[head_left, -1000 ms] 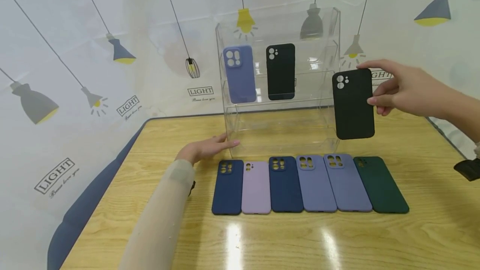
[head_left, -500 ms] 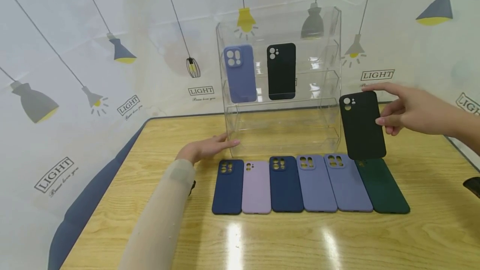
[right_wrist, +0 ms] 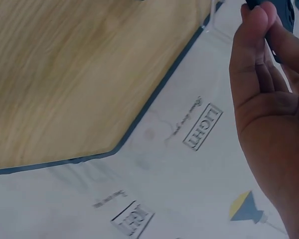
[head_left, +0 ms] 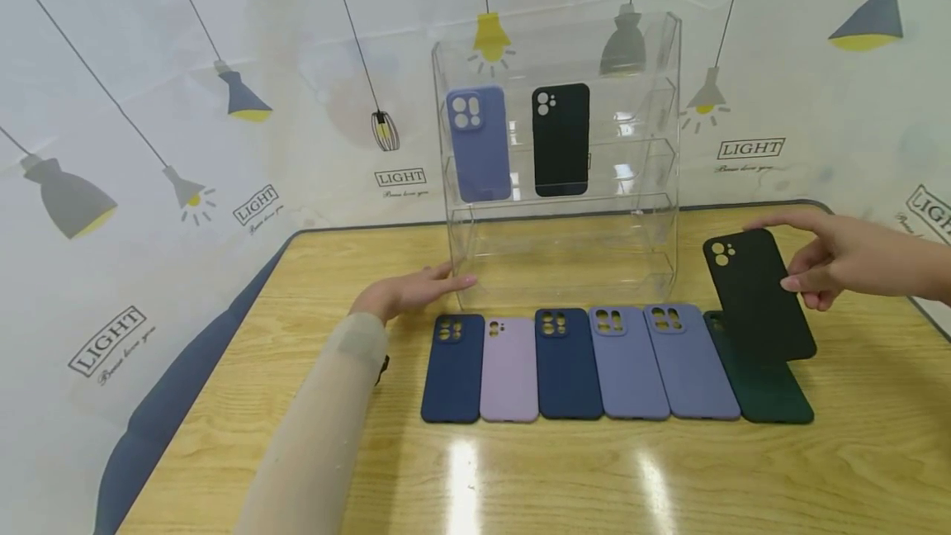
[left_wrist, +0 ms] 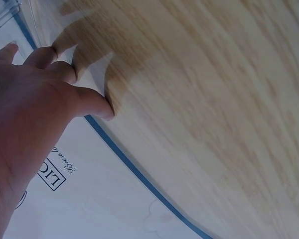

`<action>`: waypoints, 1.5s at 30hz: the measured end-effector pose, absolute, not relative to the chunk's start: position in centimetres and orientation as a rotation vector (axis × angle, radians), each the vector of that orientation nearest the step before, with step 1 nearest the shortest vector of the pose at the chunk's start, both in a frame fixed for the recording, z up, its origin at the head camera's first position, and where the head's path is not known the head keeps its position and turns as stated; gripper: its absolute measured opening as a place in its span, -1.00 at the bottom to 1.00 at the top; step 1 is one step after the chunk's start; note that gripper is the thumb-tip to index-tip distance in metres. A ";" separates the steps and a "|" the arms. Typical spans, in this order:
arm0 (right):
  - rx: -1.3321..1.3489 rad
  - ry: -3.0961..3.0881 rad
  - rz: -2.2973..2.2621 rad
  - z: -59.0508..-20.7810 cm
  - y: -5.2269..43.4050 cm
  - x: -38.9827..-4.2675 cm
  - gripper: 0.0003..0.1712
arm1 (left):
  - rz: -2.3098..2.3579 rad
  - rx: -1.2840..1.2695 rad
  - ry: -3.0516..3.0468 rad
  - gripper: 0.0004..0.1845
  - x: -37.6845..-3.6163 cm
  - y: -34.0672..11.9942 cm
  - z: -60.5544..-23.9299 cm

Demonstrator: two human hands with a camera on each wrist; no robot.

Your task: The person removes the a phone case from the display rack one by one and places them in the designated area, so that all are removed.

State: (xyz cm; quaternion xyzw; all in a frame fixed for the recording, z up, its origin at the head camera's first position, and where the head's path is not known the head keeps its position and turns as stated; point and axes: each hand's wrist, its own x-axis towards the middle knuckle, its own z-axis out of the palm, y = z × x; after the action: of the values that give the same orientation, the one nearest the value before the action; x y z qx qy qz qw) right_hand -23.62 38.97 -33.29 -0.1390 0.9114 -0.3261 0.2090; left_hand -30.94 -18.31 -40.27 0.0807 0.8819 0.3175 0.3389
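- Head view: note the held black case (head_left: 765,295), right of the clear display stand (head_left: 664,114), tilted, clamped at the far end and right edge between thumb and fingers of the right hand (head_left: 854,262); presumably gripped there to keep the back uncovered.
- Note the overlap with the green case (head_left: 780,399); cannot tell whether touching.
- Find the left hand (head_left: 404,294) at the stand's left side, thumb extended apart from the fingers; probably placed for steadying.
- Inside the stand, see a racked periwinkle case (head_left: 480,159) left and a racked black case (head_left: 560,139) right, propped upright, backs facing near, likely for display.
- On the table (head_left: 535,477), near the stand, see from left: first navy case (head_left: 451,378), lilac case (head_left: 508,378), second navy case (head_left: 570,370), two flat periwinkle cases (head_left: 629,378), then green; apparently aligned for full visibility.
- Read boxed "LIGHT" on the wall covering (head_left: 752,149); script beneath mostly too small.
- Left wrist view: note fingers spread apart; read only "LIC", the rest hidden.
- Right wrist view: note thumb and fingertips together on a dark case edge; read slanted "LIGHT".
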 end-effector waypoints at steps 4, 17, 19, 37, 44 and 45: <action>-0.353 2.459 -0.889 -34.7 41.0 -23.6 -0.02 | 0.816 0.198 2.300 0.17 -30.9 -18.3 -40.3; -0.162 2.162 -0.992 -38.7 46.4 -23.8 -0.05 | 0.808 0.179 2.299 0.22 -31.1 -18.4 -40.3; -0.147 2.158 -0.993 -39.2 46.9 -23.7 -0.07 | 0.810 0.180 2.298 0.22 -31.1 -18.4 -40.4; -0.090 2.058 -1.027 -40.8 47.9 -23.1 -0.04 | 0.802 0.165 2.300 0.22 -31.0 -18.4 -40.3; 0.001 2.133 -0.920 -40.3 46.7 -23.2 0.13 | 0.796 0.165 2.308 0.22 -31.0 -18.4 -40.3; 0.011 2.138 -0.907 -40.2 46.6 -23.3 0.13 | 0.796 0.164 2.307 0.21 -31.0 -18.5 -40.3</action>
State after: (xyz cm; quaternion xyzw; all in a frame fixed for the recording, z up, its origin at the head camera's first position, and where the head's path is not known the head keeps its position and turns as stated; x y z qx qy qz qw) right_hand -23.26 46.56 -40.23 0.0045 0.8445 -0.3582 0.3981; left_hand -31.02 -18.47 -40.31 0.0629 0.8867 0.3058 0.3409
